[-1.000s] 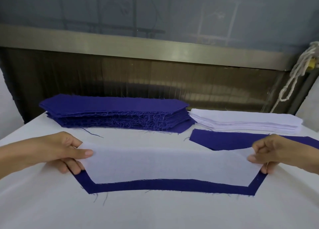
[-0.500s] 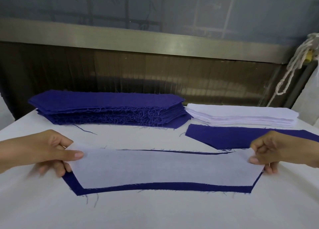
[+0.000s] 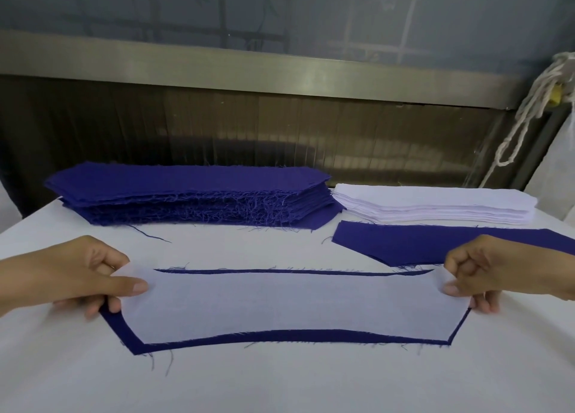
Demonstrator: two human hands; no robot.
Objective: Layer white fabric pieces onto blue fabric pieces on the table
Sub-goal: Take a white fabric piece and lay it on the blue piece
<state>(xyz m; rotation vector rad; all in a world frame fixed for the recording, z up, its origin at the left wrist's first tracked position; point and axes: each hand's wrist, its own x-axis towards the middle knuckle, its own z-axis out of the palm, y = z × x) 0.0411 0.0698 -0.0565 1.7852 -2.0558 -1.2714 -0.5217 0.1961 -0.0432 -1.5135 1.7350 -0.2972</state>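
Head view: your left hand point(image 3: 77, 275) and right hand point(image 3: 485, 272) each pinch an end of the thin white fabric panel point(image 3: 289, 307). You've pulled it nearer, so the dark blue fabric panel point(image 3: 280, 336) under it now borders both long edges. Looks nearly centred.

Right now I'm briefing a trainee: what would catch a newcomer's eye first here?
A white fabric piece, pinched at each end by the left hand and right hand, is stretched over a blue piece at the near middle of the table. Behind sit a frayed blue stack at left and a white stack at right.
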